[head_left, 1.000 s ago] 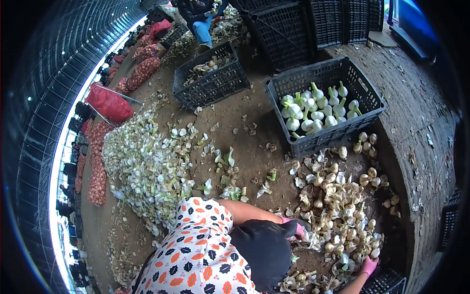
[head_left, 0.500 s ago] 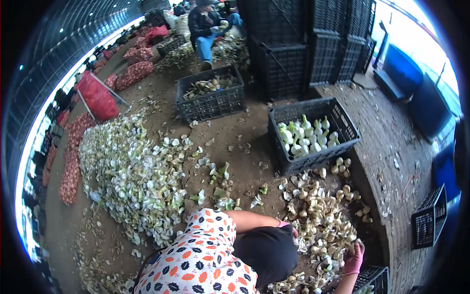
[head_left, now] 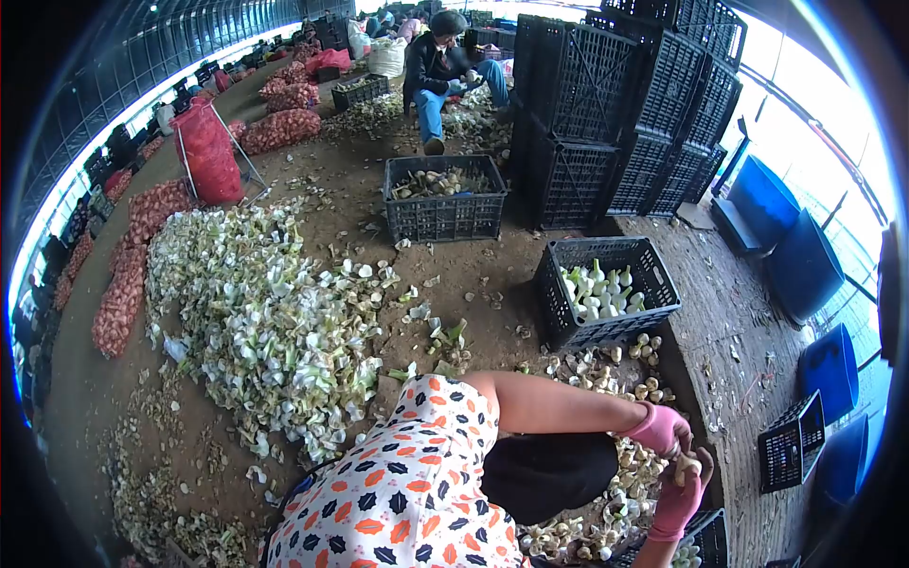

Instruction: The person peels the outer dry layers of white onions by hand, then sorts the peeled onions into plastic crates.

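Both my hands, in pink gloves, meet at the lower right. My right hand (head_left: 678,500) is closed around a garlic bulb (head_left: 684,467). From above, my left hand (head_left: 660,431) has its fingers closed on the same bulb; they partly cover it. Beneath and beside my hands lies a pile of garlic bulbs (head_left: 597,536) with dry stems and loose skins. A black crate (head_left: 606,333) holding peeled white bulbs with green stems stands beyond the pile. Another crate (head_left: 714,538) sits by my right wrist, partly cut off, with pale bulbs inside.
A heap of peeled skins (head_left: 275,322) spreads at left. Ahead stand a crate of unpeeled garlic (head_left: 445,218) and tall stacked black crates (head_left: 587,104). Another person (head_left: 440,76) sits working at the back. Red net sacks (head_left: 208,151) line the left; blue tubs (head_left: 805,265) stand right.
My left hand has risen from the pile and moved right to join my right hand at the bulb. The camera view has tilted up, showing more of the background.
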A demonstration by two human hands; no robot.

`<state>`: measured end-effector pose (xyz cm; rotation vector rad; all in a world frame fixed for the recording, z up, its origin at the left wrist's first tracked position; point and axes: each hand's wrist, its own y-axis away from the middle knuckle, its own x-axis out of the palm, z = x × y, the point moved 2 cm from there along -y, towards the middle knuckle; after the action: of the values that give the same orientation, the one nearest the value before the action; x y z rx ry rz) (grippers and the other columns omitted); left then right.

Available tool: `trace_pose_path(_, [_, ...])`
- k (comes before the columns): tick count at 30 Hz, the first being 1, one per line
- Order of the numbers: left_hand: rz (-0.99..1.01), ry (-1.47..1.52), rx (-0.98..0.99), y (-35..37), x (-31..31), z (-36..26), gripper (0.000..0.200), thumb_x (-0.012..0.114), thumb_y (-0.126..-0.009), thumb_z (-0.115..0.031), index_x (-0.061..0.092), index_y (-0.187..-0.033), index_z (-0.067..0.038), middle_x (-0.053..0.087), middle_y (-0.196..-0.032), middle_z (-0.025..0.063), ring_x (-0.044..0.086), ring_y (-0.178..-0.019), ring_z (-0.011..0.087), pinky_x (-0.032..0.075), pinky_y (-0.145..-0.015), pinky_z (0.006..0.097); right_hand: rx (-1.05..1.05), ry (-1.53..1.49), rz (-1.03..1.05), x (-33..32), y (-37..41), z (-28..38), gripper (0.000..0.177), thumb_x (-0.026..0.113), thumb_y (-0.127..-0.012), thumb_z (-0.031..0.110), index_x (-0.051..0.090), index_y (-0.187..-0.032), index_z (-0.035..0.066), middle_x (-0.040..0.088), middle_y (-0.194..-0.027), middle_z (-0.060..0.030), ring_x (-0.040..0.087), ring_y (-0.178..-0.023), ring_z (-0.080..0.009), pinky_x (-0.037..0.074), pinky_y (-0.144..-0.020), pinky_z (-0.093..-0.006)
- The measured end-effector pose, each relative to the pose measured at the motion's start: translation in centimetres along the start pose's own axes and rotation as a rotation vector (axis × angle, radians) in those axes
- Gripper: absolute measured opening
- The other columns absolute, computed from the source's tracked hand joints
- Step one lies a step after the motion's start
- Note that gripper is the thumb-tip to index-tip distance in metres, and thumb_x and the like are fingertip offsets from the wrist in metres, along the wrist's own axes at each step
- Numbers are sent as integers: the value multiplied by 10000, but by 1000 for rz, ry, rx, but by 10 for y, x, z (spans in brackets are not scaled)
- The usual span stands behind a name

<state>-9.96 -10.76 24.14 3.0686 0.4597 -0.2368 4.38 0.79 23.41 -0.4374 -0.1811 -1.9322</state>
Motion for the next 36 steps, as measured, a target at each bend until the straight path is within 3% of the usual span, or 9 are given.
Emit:
trace_pose_path(4, [-226, 66, 112, 10, -2, -15, 210, 675, -701, -51, 702, -909, -63, 698, -819, 44, 646, -744, 136, 521, -677, 275, 105, -162, 35, 28, 18, 6, 436, 534, -918, 349, 450, -1271, 108, 585, -1047, -58, 584, -762, -134, 499, -599, -241])
trace_pose_path(8, [-240, 184, 207, 22, -1, -29, 190, 663, -719, 3, 691, -898, -57, 682, -790, 40, 633, -754, 133, 515, -689, 275, 269, -365, 133, 31, 21, -1, 459, 508, -936, 401, 456, -1279, 102, 611, -1000, -72, 587, -737, -121, 493, -571, -225])
trace_pose_path(11, [-384, 714, 130, 26, 11, -37, 147, 658, -796, -46, 671, -943, -52, 662, -780, 18, 612, -729, 126, 506, -673, 270, 96, -414, 148, 28, 15, -5, 395, 569, -929, 273, 465, -1251, 69, 593, -1038, -74, 577, -820, -124, 491, -680, -230])
trace_pose_path(14, [-322, 797, 73, 21, 17, -34, 136, 662, -848, -116, 656, -972, -61, 647, -795, 9, 597, -725, 114, 497, -667, 265, -480, 267, -37, 29, 17, -2, 490, 706, -773, -22, 474, -1199, 53, 521, -1152, -59, 511, -1016, -151, 428, -890, -286])
trace_pose_path(18, [-375, 737, 154, 22, 37, -31, 195, 674, -865, -165, 615, -1005, -43, 649, -880, 27, 612, -793, 109, 519, -723, 262, -953, 894, -172, 34, 24, 6, 543, 785, -687, 25, 479, -1131, 87, 517, -1134, -86, 525, -1057, -239, 438, -916, -348])
trace_pose_path(25, [-310, 857, 345, 5, 60, -9, 255, 541, -928, -48, 510, -1171, 23, 630, -990, 79, 611, -913, 144, 516, -825, 269, -1113, 1025, -169, 37, 54, 17, 506, 775, -689, 5, 501, -1102, 103, 503, -1138, -101, 534, -1047, -269, 470, -876, -368])
trace_pose_path(29, [-323, 665, 212, -19, 56, 9, 369, 487, -933, -39, 433, -1285, 56, 617, -1051, 106, 596, -946, 153, 494, -851, 266, -1152, 1048, -128, 32, 62, 15, 508, 765, -690, -13, 499, -1107, 103, 507, -1133, -104, 538, -1043, -273, 475, -877, -366])
trace_pose_path(32, [-277, -116, 503, -82, 48, 83, 480, 438, -900, -50, 366, -1366, 42, 604, -1099, 108, 569, -1016, 144, 426, -935, 247, -1175, 1050, -125, 28, 69, 15, 524, 773, -683, -14, 494, -1110, 105, 512, -1127, -105, 544, -1040, -276, 477, -883, -367])
trace_pose_path(36, [-163, -372, 364, -58, 63, 36, 527, 441, -891, -42, 323, -1401, 30, 605, -1121, 117, 572, -1007, 150, 426, -938, 250, -1122, 1045, -179, 15, 72, 20, 526, 783, -676, -4, 488, -1099, 100, 518, -1134, -106, 548, -1041, -282, 476, -888, -366])
